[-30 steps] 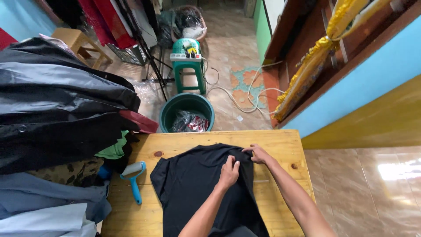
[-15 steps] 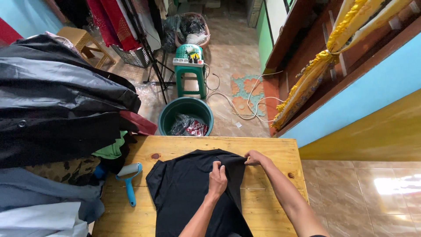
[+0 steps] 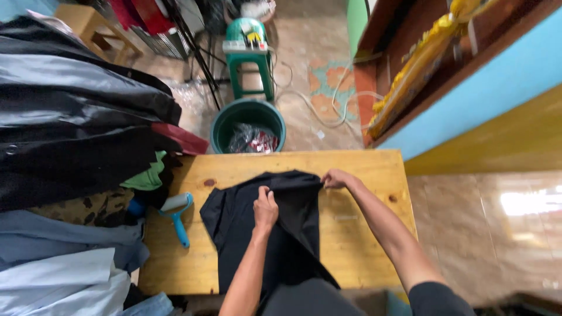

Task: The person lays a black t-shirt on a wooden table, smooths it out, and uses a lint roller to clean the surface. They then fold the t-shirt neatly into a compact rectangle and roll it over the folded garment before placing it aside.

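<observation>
Head view, only one. Black garment (image 3: 275,234) lies at lower centre of frame on the wooden surface (image 3: 363,234), its near end running off the bottom edge toward the person. Fabric is matte, soft, w/ loose folds; top edge is doubled over into a rounded fold, left side spreads out in a lobe, right side falls in a straight diagonal edge.

Left hand (image 3: 265,209), centre of frame, is closed w/ fingers curled, pinching the fabric near the top fold. Right hand (image 3: 335,178), just right of centre, is closed on the garment's upper right corner, pulling it taut along the top edge. Both forearms come in from the bottom of frame.

Surface is pale pine planks, smooth, w/ dark knots. On its left part lies a lint roller (image 3: 175,213), light blue plastic handle w/ a pale cylinder head, just beside the garment, not touching.

Left third of frame: a pile of clothes (image 3: 76,129), shiny black on top, grey and light blue lower, a bit of green at the edge. Above the surface, upper centre: a round dark green bucket (image 3: 225,126) w/ crumpled stuff inside, on tiled floor. Beyond it a green plastic stool (image 3: 250,55), w/ white cable (image 3: 328,114) looping on the floor to its right.
</observation>
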